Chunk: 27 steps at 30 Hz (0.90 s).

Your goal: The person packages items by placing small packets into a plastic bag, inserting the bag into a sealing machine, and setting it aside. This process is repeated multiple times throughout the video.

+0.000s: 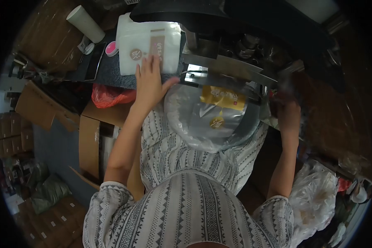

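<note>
My left hand (152,82) has its fingers spread, with the fingertips on the lower edge of a stack of white printed bags (130,43). My right hand (289,111) is at the right, beside the machine, its fingers dark and blurred; what they hold, if anything, cannot be made out. Between my hands, a round, plastic-lined container (177,120) rests at my lap. A clear bag with a yellow printed band (223,98) lies in it. Just above it is the metal plate of a machine (231,70).
A white cup (86,24), a pink round lid (111,48) and a dark flat device (95,61) are at the upper left. A red plastic bag (111,96) hangs below them. Open cardboard boxes (89,142) stand at the left, a clear plastic bag (314,198) at the lower right.
</note>
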Tool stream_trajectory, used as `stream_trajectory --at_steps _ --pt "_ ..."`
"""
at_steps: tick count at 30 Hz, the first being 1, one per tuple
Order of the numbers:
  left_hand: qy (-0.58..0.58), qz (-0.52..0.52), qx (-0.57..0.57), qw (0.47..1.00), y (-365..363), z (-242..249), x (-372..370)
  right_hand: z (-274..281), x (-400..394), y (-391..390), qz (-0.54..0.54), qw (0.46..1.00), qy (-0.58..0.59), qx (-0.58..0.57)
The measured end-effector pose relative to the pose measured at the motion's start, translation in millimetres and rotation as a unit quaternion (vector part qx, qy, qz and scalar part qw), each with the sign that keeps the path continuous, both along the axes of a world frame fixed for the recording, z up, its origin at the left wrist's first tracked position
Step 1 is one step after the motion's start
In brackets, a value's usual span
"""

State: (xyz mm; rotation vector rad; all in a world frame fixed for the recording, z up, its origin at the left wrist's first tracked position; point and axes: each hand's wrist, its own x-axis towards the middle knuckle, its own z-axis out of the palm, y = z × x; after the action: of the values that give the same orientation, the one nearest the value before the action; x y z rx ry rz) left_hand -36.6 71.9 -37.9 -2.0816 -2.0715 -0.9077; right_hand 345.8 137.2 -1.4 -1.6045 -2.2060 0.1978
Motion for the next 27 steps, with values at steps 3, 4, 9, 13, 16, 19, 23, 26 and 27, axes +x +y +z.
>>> stream_trajectory --at_steps 3,4,9,13,16,19,23,26,27 --pt "0.162 -0.036 0.029 0.986 -23.9 1.5 -2.2 40.4 -17.2 -18.4 -0.060 0.980 0.144 -0.124" --pt "0.073 0.022 -0.026 0.997 -34.3 7.6 -7.6 47.9 -25.7 -22.6 -0.061 0.979 0.143 -0.129" --pt "-0.046 0.071 -0.022 0.996 -63.4 34.6 18.0 60.7 -93.8 -39.9 0.167 0.941 0.258 -0.138" --pt "-0.085 0.043 0.011 0.995 -69.7 54.3 30.0 56.1 -123.1 -37.5 0.261 0.951 0.155 0.058" --pt "-0.098 -0.032 0.018 0.995 -70.0 58.5 39.2 60.0 -124.5 -39.4 0.276 0.948 0.145 0.063" --pt "-0.122 -0.106 -0.044 0.986 -71.0 54.7 50.3 56.2 -117.3 -37.2 0.317 0.935 0.158 0.020" --pt "-0.262 -0.174 -0.189 0.930 -53.9 40.3 69.2 48.0 -104.2 -29.2 0.252 0.929 0.244 -0.114" --pt "-0.544 -0.052 -0.352 0.759 -24.5 33.6 85.9 50.5 -84.0 -27.0 0.146 0.955 0.221 -0.130" --pt "-0.545 -0.051 -0.352 0.759 -13.1 31.1 88.2 51.8 -74.1 -27.5 0.111 0.969 0.178 -0.131"
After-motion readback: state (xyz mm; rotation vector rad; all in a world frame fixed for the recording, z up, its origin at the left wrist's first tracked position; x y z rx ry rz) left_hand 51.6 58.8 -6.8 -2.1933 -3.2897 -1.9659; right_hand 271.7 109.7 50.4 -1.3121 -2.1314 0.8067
